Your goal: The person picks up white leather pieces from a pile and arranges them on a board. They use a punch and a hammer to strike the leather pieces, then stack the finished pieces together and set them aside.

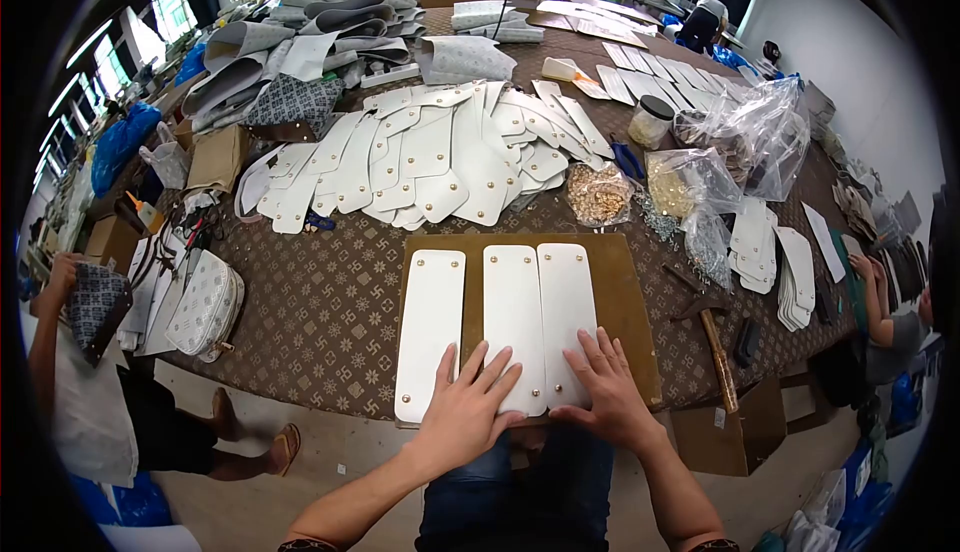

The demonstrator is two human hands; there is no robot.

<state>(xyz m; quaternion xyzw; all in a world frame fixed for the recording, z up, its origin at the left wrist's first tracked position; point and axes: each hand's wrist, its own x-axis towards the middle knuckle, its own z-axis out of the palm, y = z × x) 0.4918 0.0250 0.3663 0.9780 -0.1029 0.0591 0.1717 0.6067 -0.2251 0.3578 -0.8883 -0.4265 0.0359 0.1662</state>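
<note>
At the far left, one person [80, 382] stood beside the table [300, 322], a hand at one dark patterned piece [97, 302]. One pale patterned pouch [207, 302] lay near the table's left edge. Farther back spread one big heap of white pieces [420, 152], overlapping too much for me to count.

In front of me, three white strips [510, 302] lay lengthwise on one brown board [630, 322], the left one apart by a gap, the middle and right ones side by side. On each I could see two metal studs near the far end and one near the close end.

My left hand [465, 407] lay with fingers spread, its grip released, reaching from the left strip's edge onto the middle strip. My right hand [608, 392] was spread flat too, nothing clenched in its grip, over the right strip and the bare board beside it.

Beyond the board sat one clear bag of gold-coloured studs [598, 194], then one lidded jar [650, 122]. To the right of the board lay one wooden-handled hammer [718, 357], and past it two stacks of white pieces [795, 277]. Another person [895, 327] was at the far right.
</note>
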